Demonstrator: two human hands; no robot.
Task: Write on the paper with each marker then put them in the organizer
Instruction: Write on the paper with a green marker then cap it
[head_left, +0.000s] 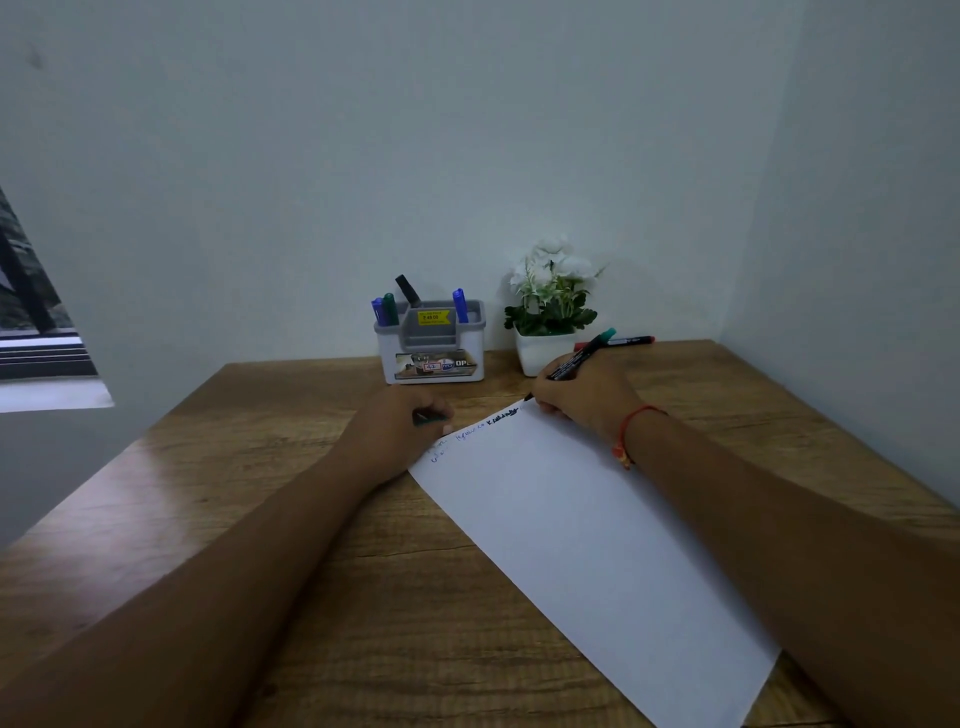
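Four markers (390, 310) in organizer (432, 358); right hand (582, 395) grips one marker (581, 356), left hand (410, 423) grips its cap (430, 417)

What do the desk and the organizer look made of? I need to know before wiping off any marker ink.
The desk looks like wood or wood-look laminate: brown grain lines and a soft sheen where light reflects, so which one stays open. The organizer looks like moulded plastic: smooth white body, grey insert, printed label on the front.
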